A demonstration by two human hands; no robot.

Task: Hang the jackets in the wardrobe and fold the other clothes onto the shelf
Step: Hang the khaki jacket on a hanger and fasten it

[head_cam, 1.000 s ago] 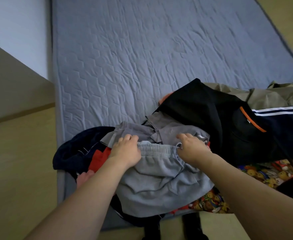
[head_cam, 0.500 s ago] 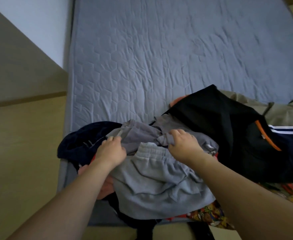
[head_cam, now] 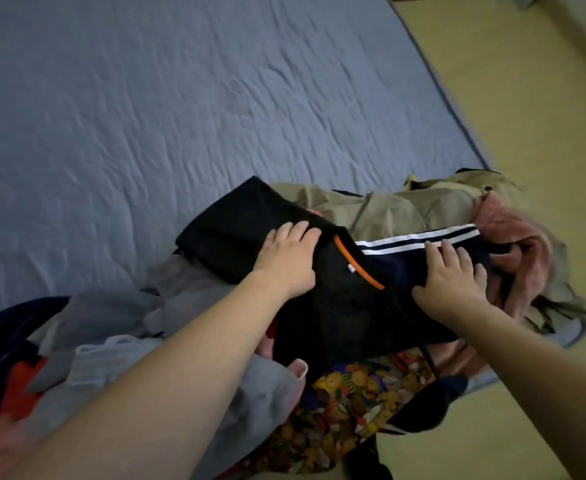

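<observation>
Your left hand point(head_cam: 289, 258) lies flat, fingers straight, on the black garment point(head_cam: 236, 233) with the orange trim; your right hand point(head_cam: 452, 277) presses spread, released fingers on the navy striped jacket point(head_cam: 405, 261), gripping nothing. A second ago both hands pinched the grey sweatpants point(head_cam: 167, 368) at the waistband; they've since let go and shifted right. The pile sits at the near edge of the bed point(head_cam: 180, 116), with a tan jacket point(head_cam: 388, 206), pink cloth point(head_cam: 513, 233) and patterned fabric point(head_cam: 350, 403) crowding around.

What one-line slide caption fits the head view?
Both hands, left and right, rest on a black garment atop the clothes pile on the blue mattress.
</observation>
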